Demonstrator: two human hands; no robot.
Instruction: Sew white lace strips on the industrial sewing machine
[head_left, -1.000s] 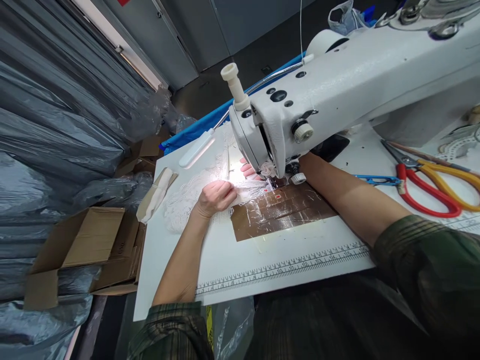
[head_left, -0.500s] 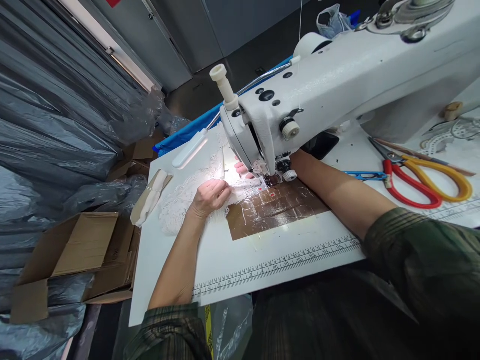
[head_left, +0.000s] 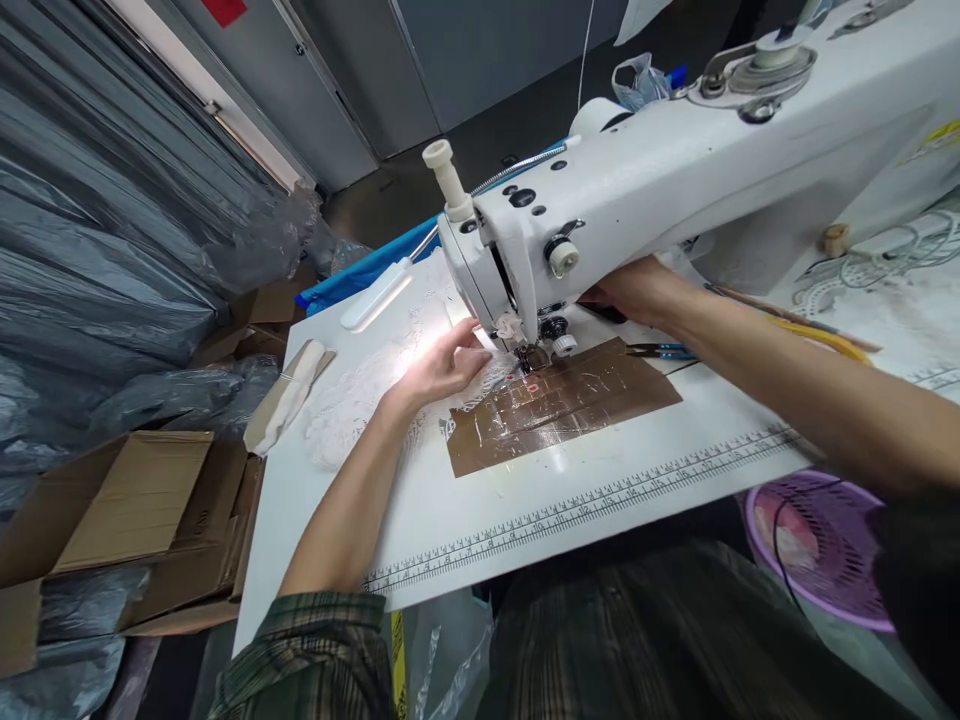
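White lace [head_left: 349,422] beside left hand [head_left: 448,367], under sewing machine [head_left: 645,185] light.

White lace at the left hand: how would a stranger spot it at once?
Find the big white sewing machine on the white table. At its left end, look around the person's left hand, where the rumpled white lace lies. Its frilly openwork sets it apart from the flat brown sheet beside it.

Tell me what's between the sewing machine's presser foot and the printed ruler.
In the head view, a brown sheet, then a strip of white tabletop, between presser foot and printed ruler.
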